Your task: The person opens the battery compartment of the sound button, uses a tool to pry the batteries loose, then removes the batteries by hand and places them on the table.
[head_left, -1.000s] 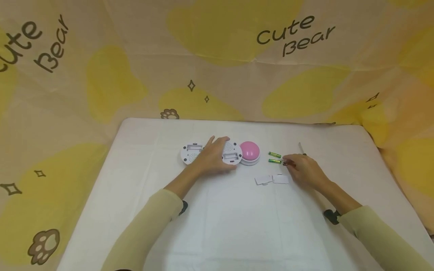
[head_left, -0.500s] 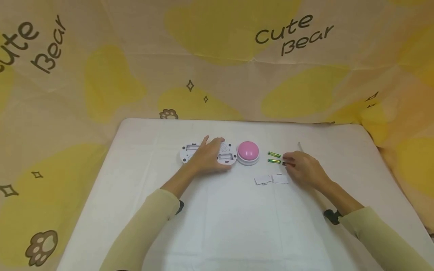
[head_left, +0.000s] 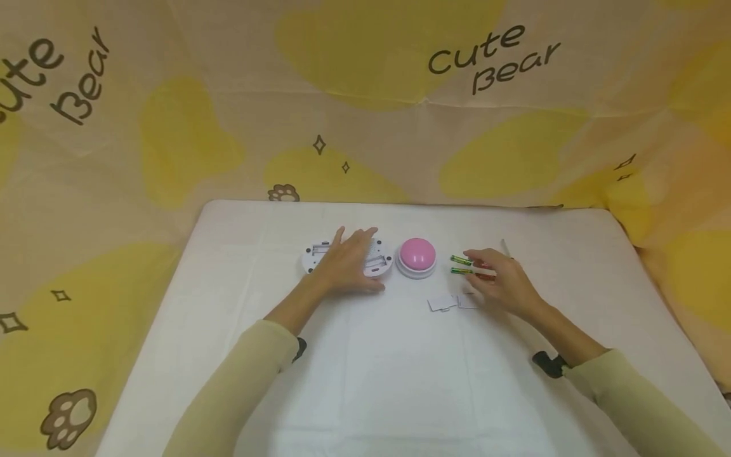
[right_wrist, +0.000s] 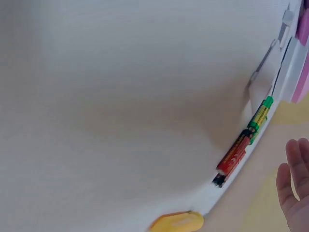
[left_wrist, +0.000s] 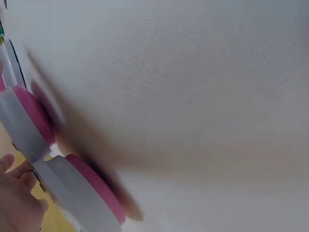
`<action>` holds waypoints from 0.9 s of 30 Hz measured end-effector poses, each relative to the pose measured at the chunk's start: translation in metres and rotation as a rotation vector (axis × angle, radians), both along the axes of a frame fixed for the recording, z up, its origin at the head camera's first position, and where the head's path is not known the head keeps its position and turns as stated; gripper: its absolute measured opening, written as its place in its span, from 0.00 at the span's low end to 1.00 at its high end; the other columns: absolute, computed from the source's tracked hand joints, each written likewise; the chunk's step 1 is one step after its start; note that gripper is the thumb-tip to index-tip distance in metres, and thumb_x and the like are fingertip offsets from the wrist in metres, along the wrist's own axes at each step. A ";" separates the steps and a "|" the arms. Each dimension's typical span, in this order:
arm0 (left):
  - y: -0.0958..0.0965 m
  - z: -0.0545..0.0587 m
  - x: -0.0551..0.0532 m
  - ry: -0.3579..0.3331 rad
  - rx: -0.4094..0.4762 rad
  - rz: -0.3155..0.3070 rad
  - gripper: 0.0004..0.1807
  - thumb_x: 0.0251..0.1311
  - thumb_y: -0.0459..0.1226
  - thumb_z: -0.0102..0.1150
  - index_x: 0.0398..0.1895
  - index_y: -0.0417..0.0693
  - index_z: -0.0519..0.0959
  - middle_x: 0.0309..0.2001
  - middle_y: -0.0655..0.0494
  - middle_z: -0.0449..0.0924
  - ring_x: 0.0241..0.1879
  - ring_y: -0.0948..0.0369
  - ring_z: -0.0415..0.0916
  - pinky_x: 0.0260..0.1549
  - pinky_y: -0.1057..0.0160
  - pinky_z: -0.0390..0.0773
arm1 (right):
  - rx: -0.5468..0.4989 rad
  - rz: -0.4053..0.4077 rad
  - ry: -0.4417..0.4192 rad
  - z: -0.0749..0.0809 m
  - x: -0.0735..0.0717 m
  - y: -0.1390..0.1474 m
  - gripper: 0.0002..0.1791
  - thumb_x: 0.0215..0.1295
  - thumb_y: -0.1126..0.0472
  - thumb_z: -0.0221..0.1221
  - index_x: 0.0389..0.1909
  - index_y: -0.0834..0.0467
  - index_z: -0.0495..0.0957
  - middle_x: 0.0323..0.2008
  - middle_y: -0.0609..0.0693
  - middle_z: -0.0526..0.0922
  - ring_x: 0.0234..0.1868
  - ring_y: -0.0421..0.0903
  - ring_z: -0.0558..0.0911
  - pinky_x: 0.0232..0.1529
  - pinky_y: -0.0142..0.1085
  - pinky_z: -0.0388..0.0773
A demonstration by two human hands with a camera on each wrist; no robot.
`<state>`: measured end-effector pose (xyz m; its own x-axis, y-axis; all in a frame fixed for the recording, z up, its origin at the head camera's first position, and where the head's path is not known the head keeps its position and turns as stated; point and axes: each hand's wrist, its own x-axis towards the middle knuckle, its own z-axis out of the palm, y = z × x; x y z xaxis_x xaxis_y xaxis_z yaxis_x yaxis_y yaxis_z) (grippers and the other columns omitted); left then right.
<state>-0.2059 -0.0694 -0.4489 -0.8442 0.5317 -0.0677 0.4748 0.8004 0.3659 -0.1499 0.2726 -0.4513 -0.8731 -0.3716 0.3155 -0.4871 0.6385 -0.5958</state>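
Observation:
Two round white units with pink undersides lie upside down side by side, their bare battery compartments facing up. My left hand (head_left: pixel 345 260) lies spread over these white units (head_left: pixel 377 261), thumb at the near side, hiding where they meet. To the right stands a third white unit with a pink dome (head_left: pixel 417 254) upward. My right hand (head_left: pixel 508 282) is beside a group of batteries, fingers extended and apart from them in the right wrist view. Two green batteries (head_left: pixel 461 271) lie on the left, and red batteries (right_wrist: pixel 233 157) lie end to end with them, partly covered by the fingers in the head view.
Two white battery covers (head_left: pixel 442 303) lie on the white table (head_left: pixel 365 381) nearer than the batteries. A thin metal shaft (head_left: pixel 504 245) lies behind my right hand. A yellow rounded object (right_wrist: pixel 177 222) shows low in the right wrist view. A patterned cloth hangs behind the table.
The two upturned units have shifted left with my left hand, opening a gap to the pink-domed unit. My right hand has moved slightly left over the batteries, and the red ones show more.

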 end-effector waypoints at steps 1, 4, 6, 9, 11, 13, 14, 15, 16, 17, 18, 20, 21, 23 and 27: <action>0.002 0.001 0.000 0.015 0.005 -0.005 0.65 0.44 0.65 0.70 0.79 0.46 0.49 0.76 0.48 0.56 0.76 0.50 0.50 0.73 0.45 0.30 | -0.004 -0.002 -0.003 0.001 0.000 -0.002 0.25 0.54 0.73 0.69 0.55 0.68 0.77 0.48 0.63 0.82 0.45 0.60 0.83 0.41 0.52 0.83; 0.011 0.005 0.000 0.057 0.041 -0.029 0.63 0.44 0.65 0.71 0.78 0.48 0.52 0.75 0.50 0.59 0.75 0.50 0.52 0.72 0.42 0.32 | -0.013 -0.023 -0.017 0.002 -0.001 -0.006 0.26 0.55 0.72 0.69 0.57 0.67 0.76 0.48 0.63 0.82 0.45 0.59 0.82 0.41 0.53 0.83; 0.020 0.006 0.000 0.085 0.071 -0.050 0.59 0.46 0.64 0.71 0.78 0.49 0.54 0.74 0.50 0.61 0.74 0.51 0.55 0.72 0.40 0.35 | -0.022 -0.036 -0.029 0.003 -0.002 -0.010 0.26 0.57 0.72 0.68 0.58 0.65 0.76 0.48 0.62 0.82 0.45 0.58 0.82 0.42 0.54 0.82; 0.034 0.008 0.000 0.108 0.104 -0.083 0.54 0.50 0.60 0.71 0.76 0.50 0.58 0.72 0.52 0.64 0.73 0.56 0.57 0.72 0.39 0.37 | -0.045 -0.036 -0.043 0.003 -0.003 -0.015 0.26 0.58 0.71 0.67 0.59 0.63 0.76 0.48 0.62 0.82 0.46 0.58 0.81 0.43 0.56 0.82; 0.043 0.008 0.000 0.109 0.121 -0.098 0.52 0.51 0.58 0.71 0.76 0.50 0.60 0.72 0.52 0.65 0.73 0.57 0.58 0.72 0.39 0.39 | -0.049 -0.034 -0.033 0.004 -0.003 -0.018 0.26 0.58 0.70 0.68 0.59 0.62 0.76 0.48 0.61 0.82 0.46 0.56 0.80 0.45 0.56 0.81; 0.050 0.008 -0.001 0.085 0.141 -0.099 0.51 0.51 0.57 0.71 0.75 0.49 0.61 0.72 0.53 0.65 0.73 0.57 0.57 0.72 0.40 0.38 | -0.057 -0.031 -0.017 0.004 -0.004 -0.021 0.26 0.57 0.70 0.68 0.59 0.62 0.76 0.48 0.61 0.82 0.46 0.56 0.81 0.45 0.55 0.81; 0.053 0.008 -0.002 0.071 0.150 -0.097 0.51 0.52 0.57 0.71 0.76 0.49 0.61 0.73 0.53 0.64 0.73 0.57 0.57 0.72 0.40 0.38 | -0.064 -0.031 -0.011 0.004 -0.005 -0.022 0.27 0.57 0.70 0.69 0.59 0.62 0.77 0.47 0.60 0.83 0.45 0.56 0.81 0.45 0.55 0.81; 0.056 0.008 -0.002 0.059 0.154 -0.096 0.50 0.52 0.56 0.71 0.76 0.50 0.60 0.73 0.53 0.64 0.74 0.58 0.56 0.72 0.40 0.38 | -0.071 -0.032 -0.007 0.004 -0.005 -0.024 0.27 0.57 0.70 0.69 0.59 0.62 0.77 0.47 0.60 0.83 0.45 0.56 0.82 0.45 0.54 0.81; 0.059 0.008 -0.003 0.049 0.155 -0.094 0.51 0.53 0.56 0.71 0.76 0.50 0.59 0.73 0.53 0.63 0.74 0.58 0.55 0.73 0.41 0.38 | -0.078 -0.033 -0.009 0.003 -0.005 -0.025 0.27 0.57 0.69 0.69 0.59 0.62 0.77 0.47 0.60 0.83 0.45 0.55 0.82 0.45 0.54 0.81; 0.061 0.007 -0.004 0.045 0.149 -0.095 0.51 0.53 0.57 0.71 0.77 0.50 0.59 0.74 0.53 0.62 0.74 0.58 0.55 0.73 0.41 0.37 | -0.083 -0.034 -0.011 0.003 -0.006 -0.026 0.27 0.57 0.69 0.69 0.59 0.62 0.77 0.47 0.60 0.83 0.45 0.55 0.82 0.44 0.53 0.81; 0.063 0.007 -0.005 0.041 0.146 -0.094 0.51 0.54 0.57 0.70 0.77 0.51 0.58 0.74 0.53 0.62 0.74 0.58 0.55 0.73 0.41 0.37 | -0.084 -0.037 -0.016 0.002 -0.006 -0.027 0.26 0.57 0.69 0.69 0.59 0.62 0.77 0.47 0.60 0.83 0.45 0.55 0.82 0.45 0.53 0.82; 0.067 0.008 -0.006 0.045 0.127 -0.099 0.51 0.54 0.57 0.70 0.77 0.51 0.58 0.74 0.53 0.62 0.74 0.58 0.55 0.73 0.41 0.38 | -0.080 -0.040 -0.027 0.001 -0.005 -0.028 0.25 0.59 0.68 0.68 0.59 0.62 0.76 0.47 0.59 0.83 0.44 0.54 0.82 0.45 0.52 0.81; 0.069 0.008 -0.006 0.046 0.116 -0.101 0.51 0.54 0.57 0.70 0.77 0.51 0.58 0.74 0.53 0.63 0.74 0.58 0.55 0.73 0.41 0.38 | -0.077 -0.041 -0.032 0.001 -0.005 -0.028 0.25 0.60 0.68 0.68 0.59 0.62 0.76 0.47 0.59 0.83 0.44 0.54 0.82 0.45 0.52 0.81; 0.071 0.009 -0.008 0.043 0.094 -0.108 0.51 0.54 0.57 0.70 0.77 0.51 0.57 0.73 0.52 0.63 0.74 0.57 0.56 0.73 0.41 0.38 | -0.071 -0.041 -0.037 0.000 -0.005 -0.029 0.25 0.60 0.68 0.67 0.59 0.63 0.76 0.47 0.59 0.83 0.44 0.54 0.82 0.45 0.52 0.81; 0.075 0.008 -0.009 0.020 0.049 -0.111 0.53 0.52 0.57 0.71 0.78 0.51 0.56 0.73 0.51 0.64 0.73 0.56 0.57 0.73 0.42 0.37 | -0.070 -0.030 -0.040 -0.001 -0.006 -0.031 0.24 0.62 0.69 0.66 0.59 0.64 0.76 0.47 0.60 0.83 0.44 0.53 0.82 0.45 0.52 0.81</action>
<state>-0.2150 0.0055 -0.4407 -0.7807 0.6245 -0.0230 0.5673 0.7237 0.3930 -0.1559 0.2419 -0.4524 -0.8961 -0.3233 0.3042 -0.4430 0.6084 -0.6584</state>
